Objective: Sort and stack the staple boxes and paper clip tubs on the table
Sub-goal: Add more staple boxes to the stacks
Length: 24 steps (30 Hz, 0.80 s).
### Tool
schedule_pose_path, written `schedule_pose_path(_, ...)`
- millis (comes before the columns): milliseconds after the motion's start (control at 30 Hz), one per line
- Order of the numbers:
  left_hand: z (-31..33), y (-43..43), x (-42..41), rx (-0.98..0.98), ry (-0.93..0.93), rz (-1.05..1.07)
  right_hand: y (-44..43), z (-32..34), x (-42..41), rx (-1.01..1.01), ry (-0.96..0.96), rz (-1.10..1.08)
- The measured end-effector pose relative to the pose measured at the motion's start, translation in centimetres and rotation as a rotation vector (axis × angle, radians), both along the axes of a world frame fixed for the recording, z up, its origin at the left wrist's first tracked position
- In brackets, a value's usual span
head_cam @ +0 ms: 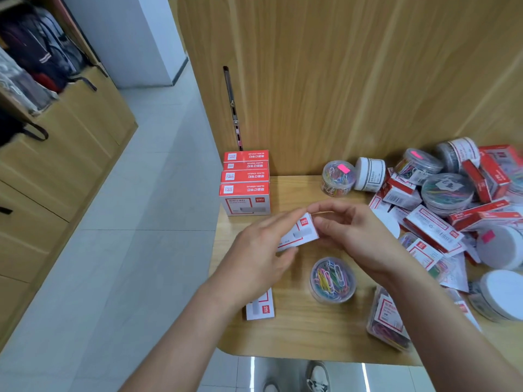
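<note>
Head view: a white and red staple box [300,232] is held in the air above the wooden surface [297,332], between both hands and clear of everything lying on it. Its long axis runs from lower left to upper right. The left hand [261,247] grips the lower-left end, with the fingers [278,220] laid along the far side and the thumb below. The right hand [355,236] pinches the upper-right end with curled fingertips. The sorted group of staple boxes [245,182] stands at the back-left corner, against the wooden wall. It lies up and to the left of the held box, so it is nearer the left hand than the right. I judge that the left hand would carry the box there and that its long axis needs turning to match that group. A round tub of coloured paper clips [332,280] sits just below the hands. Another staple box [260,306] lies partly under the left wrist. The unsorted heap [441,210] lies to the right.
</note>
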<state>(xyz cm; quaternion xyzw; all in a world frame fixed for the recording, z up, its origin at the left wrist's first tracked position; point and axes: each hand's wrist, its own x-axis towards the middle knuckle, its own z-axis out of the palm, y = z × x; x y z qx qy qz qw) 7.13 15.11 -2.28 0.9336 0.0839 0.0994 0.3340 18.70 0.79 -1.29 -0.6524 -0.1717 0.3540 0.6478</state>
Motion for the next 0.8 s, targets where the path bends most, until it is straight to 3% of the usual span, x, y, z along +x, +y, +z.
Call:
schedule_pose_path(67,-0.2,-0.2,0.2,0.015,-0.01,0.012,0.1,-0.1,-0.1,-0.029,-0.027,0.032)
schedule_pose_path(300,-0.7,0.6,-1.4,0.051,-0.007,0.134,0.6,-1.4,0.1,-0.438,-0.692,0.168)
schedule_pose_path(367,-0.3,1.3,-3.3,0.046,0.124,0.116,0.6,-1.5,0.1,-0.515,-0.812,0.202)
schedule_pose_path(433,-0.4,1.6,-4.9,0.127,0.34,0.041,0.6,-1.4,0.1,-0.544,-0.849,0.211)
schedule_pose_path(500,-0.8,1.3,-5.7,0.207,0.441,0.01,0.7,-1.2,0.0,-0.559,-0.857,0.215)
schedule_pose_path(667,-1.1,0.6,-5.6,0.099,0.324,0.125,0.8,-1.2,0.1,-0.549,-0.808,0.213)
schedule_pose_path(800,-1.2,0.1,-3.5,-0.339,0.13,0.264,1.2,-1.6,0.0,-0.502,-0.722,0.167)
